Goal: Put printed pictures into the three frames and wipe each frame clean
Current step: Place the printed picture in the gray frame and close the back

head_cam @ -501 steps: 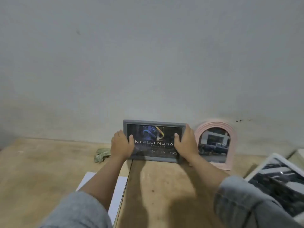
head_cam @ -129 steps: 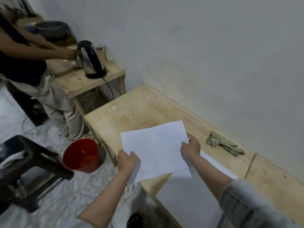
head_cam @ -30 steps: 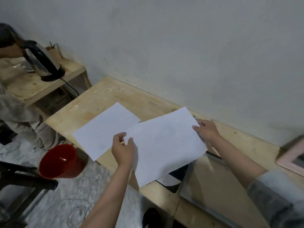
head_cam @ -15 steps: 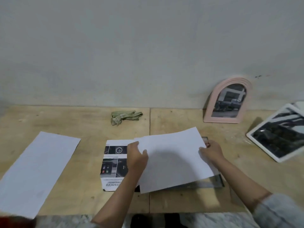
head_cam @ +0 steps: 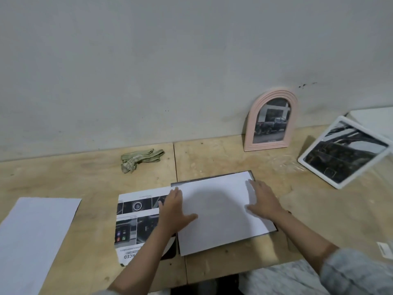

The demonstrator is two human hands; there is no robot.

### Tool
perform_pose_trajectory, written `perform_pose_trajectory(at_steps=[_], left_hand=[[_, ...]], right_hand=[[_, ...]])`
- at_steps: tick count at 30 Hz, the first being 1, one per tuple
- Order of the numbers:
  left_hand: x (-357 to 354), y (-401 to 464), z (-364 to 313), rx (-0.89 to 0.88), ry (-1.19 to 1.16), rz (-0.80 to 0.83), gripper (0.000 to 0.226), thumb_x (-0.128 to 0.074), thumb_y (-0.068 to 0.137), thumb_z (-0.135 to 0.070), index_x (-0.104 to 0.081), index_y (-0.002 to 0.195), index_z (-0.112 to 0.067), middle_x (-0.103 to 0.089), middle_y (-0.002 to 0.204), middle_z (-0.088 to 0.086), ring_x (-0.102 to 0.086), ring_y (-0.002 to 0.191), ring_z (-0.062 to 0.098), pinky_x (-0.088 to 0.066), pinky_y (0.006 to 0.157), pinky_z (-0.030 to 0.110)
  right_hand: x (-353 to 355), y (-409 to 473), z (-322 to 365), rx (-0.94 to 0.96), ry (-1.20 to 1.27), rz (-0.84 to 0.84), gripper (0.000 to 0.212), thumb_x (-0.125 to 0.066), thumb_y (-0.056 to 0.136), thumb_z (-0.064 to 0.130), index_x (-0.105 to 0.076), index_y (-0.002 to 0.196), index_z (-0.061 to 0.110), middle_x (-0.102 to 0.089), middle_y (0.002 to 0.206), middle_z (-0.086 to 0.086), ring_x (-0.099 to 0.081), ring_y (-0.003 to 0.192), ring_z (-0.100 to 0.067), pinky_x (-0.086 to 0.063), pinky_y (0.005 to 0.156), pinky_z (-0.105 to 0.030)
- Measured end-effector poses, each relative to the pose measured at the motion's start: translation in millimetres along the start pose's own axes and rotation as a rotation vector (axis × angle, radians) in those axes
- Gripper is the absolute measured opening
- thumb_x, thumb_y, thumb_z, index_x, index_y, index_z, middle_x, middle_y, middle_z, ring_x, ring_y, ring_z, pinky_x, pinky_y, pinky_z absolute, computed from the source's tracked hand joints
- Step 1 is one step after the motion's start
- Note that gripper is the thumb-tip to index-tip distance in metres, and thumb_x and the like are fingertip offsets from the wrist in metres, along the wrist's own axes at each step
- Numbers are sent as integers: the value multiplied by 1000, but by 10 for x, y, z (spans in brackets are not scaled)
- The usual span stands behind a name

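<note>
While both hands lie flat with fingers spread, gripping nothing, the left hand (head_cam: pixel 173 211) presses the left edge of a white sheet (head_cam: pixel 221 211) and the right hand (head_cam: pixel 262 202) presses its right side. That sheet rests blank side up on a dark grey frame (head_cam: pixel 252 173) lying flat on the wooden table (head_cam: pixel 212 154); only thin strips of the frame show past the paper's far and right edges. The near edge of the paper seems to overhang the frame, so the sheet probably needs sliding square to the corners before anything is closed over it. Steady, even pressure from both palms should keep it from creasing or skating. Just left, a printed page (head_cam: pixel 136 218) lies partly under the left wrist. Further out, a green cloth (head_cam: pixel 140 159) waits near the wall for wiping, a pink arched frame (head_cam: pixel 270 121) stands filled, a white frame (head_cam: pixel 344 152) lies filled at right, and another blank sheet (head_cam: pixel 34 237) lies far left.
</note>
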State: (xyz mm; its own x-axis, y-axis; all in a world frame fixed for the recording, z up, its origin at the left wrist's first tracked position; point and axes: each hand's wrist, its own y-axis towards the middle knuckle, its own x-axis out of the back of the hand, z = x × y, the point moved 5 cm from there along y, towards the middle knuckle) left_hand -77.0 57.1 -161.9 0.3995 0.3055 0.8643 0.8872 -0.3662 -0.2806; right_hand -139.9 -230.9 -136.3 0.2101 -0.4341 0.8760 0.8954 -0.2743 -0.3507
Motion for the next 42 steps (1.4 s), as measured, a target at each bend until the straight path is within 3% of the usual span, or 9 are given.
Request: perform_pose_trajectory(at_steps=[4, 13, 19, 24, 28, 30, 36, 40, 42], left_hand=[[-56, -27, -19, -65, 173, 235, 130, -68, 61, -72, 3, 152, -12, 13, 160, 2, 8, 148, 17, 6, 111, 62], [-84, 30, -4, -117, 366, 364, 150, -76, 50, -70, 19, 149, -11, 31, 155, 4, 23, 145, 22, 7, 110, 65], [-81, 17, 26, -119, 432, 401, 153, -77, 49, -70, 24, 147, -10, 36, 153, 5, 26, 143, 22, 7, 110, 64], [-48, -45, 20, -64, 493, 428, 152, -78, 51, -67, 24, 147, -10, 35, 153, 9, 28, 143, 24, 6, 110, 64], [-20, -176, -106, 65, 474, 455, 140, -81, 63, -48, 24, 147, -8, 36, 151, 13, 28, 142, 27, 8, 112, 62], [-25, -249, -210, 110, 440, 440, 123, -72, 75, -36, 24, 146, -7, 36, 151, 15, 29, 142, 29, 7, 113, 61], [-274, -465, -1081, 189, 135, 255, 93, -49, 91, -48, 12, 151, -12, 22, 157, 12, 18, 146, 27, 7, 115, 52], [-616, -496, -1882, 150, -134, 73, 74, -47, 94, -45, -13, 152, -14, -13, 160, 5, -13, 147, 21, -12, 118, 36], [-810, -496, -2261, 163, -253, 43, 64, -51, 93, -39, -28, 148, -13, -31, 154, 3, -30, 141, 20, -24, 113, 30]], right_hand=[[-145, 35, 111, 145, -302, 250, 110, -76, 72, 46, 0, 151, 31, 12, 159, -4, 8, 146, -23, -9, 114, -50], [-166, 84, 6, 98, -466, 335, 122, -78, 65, 49, 8, 150, 33, 23, 156, -4, 11, 146, -25, -7, 111, -54], [-121, 95, 4, 107, -526, 401, 131, -84, 61, 35, 12, 149, 30, 27, 155, -7, 13, 145, -23, -3, 111, -55], [-156, 113, -43, 134, -537, 394, 137, -87, 57, 36, 15, 149, 30, 27, 154, -10, 14, 145, -24, -4, 111, -56], [-149, 105, -104, 180, -465, 339, 135, -87, 56, 43, 10, 150, 30, 23, 156, -10, 13, 145, -21, -1, 112, -53], [-141, 75, -150, 235, -394, 301, 129, -82, 60, 49, 7, 150, 28, 20, 156, -10, 11, 146, -21, -1, 113, -52], [57, -142, -631, 331, -199, 118, 99, -63, 78, 56, -6, 151, 21, -5, 159, -8, -2, 146, -23, -11, 113, -53], [127, -322, -1388, 173, -95, 49, 89, -44, 77, 66, -17, 150, 23, -15, 158, -6, -8, 146, -22, -16, 115, -52], [176, -434, -1821, 76, -88, 29, 84, -45, 77, 63, -25, 148, 21, -18, 157, -7, -13, 145, -23, -18, 115, -46]])
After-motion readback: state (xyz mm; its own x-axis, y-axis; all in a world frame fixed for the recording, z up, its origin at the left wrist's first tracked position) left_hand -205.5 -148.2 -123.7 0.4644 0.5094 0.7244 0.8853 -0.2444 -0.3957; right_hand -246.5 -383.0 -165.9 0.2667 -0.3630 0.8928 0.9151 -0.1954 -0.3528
